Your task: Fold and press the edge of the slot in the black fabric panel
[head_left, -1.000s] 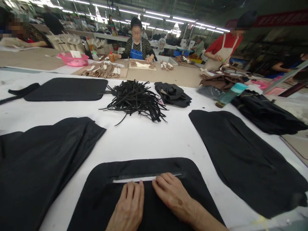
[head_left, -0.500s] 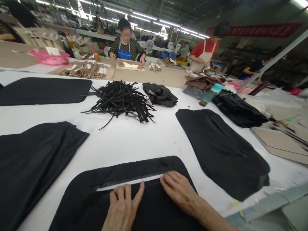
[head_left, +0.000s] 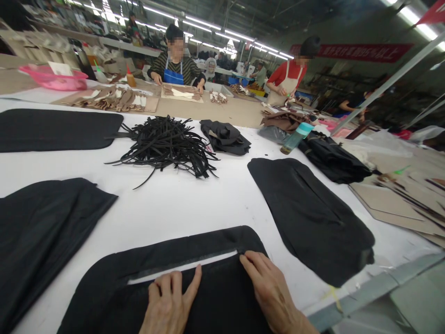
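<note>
My right hand (head_left: 269, 287) is no longer covering the slot's (head_left: 215, 260) right end; its fingers are bunching there, pinching or not I cannot tell. My left hand (head_left: 167, 301) is spreading, thumb wide. The black panel (head_left: 100, 301) is lying near on the desk (head_left: 167, 204).

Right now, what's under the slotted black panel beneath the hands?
A white surface shows through the slot in the black panel; the panel itself covers whatever else lies under it.

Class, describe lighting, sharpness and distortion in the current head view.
Head view, top: strip lights glare. Head view, foreground: left hand and right hand look fairly sharp, the black panel dark with little texture. Head view, background: dim and soft; the edges look stretched, probably wide-angle.
</note>
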`<action>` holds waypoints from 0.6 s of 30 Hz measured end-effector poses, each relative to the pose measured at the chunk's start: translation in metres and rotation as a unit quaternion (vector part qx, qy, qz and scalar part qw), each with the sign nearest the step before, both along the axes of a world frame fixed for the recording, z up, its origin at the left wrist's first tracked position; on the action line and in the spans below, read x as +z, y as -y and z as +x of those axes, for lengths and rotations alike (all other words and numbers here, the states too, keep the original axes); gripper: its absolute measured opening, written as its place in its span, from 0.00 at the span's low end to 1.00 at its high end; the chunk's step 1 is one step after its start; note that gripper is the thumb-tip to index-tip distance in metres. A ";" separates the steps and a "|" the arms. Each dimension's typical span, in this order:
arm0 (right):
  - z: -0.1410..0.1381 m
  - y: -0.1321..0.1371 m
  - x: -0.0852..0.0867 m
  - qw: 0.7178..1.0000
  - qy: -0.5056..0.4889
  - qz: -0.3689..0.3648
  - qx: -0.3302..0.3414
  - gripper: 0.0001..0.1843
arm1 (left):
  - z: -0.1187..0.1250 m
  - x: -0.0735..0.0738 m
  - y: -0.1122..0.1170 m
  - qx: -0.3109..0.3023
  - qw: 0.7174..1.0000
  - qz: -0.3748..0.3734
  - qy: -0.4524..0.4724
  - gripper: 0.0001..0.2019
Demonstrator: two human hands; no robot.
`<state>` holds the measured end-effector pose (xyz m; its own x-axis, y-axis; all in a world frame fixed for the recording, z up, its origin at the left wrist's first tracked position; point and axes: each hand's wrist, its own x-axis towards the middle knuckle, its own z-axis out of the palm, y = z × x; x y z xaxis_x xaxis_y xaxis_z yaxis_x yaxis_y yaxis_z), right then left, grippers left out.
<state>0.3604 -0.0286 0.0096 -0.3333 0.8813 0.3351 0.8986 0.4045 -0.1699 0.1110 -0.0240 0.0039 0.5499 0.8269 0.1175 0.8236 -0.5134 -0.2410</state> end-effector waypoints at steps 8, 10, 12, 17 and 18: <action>0.003 -0.017 0.002 0.966 -0.187 -0.148 -0.098 0.10 | 0.007 0.003 -0.006 -0.062 0.998 0.021 0.005 0.25; 0.004 -0.023 0.003 0.965 -0.178 -0.160 -0.104 0.09 | 0.016 0.007 -0.007 -0.071 0.997 0.023 0.016 0.24; 0.006 -0.028 0.004 0.966 -0.160 -0.168 -0.116 0.08 | 0.029 0.013 -0.009 -0.077 0.996 -0.006 0.040 0.23; 0.008 -0.039 0.008 0.967 -0.114 -0.192 -0.121 0.07 | 0.072 0.019 -0.022 -0.112 0.971 -0.175 0.115 0.21; 0.008 -0.041 0.007 0.966 -0.109 -0.202 -0.120 0.07 | 0.079 0.018 -0.025 -0.113 0.965 -0.207 0.118 0.21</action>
<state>0.3679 0.0119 0.0170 -0.0637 0.9979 -0.0129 0.8831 0.0504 -0.4664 0.1901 0.0013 0.0217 0.7194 0.6925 -0.0539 0.6869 -0.6977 0.2034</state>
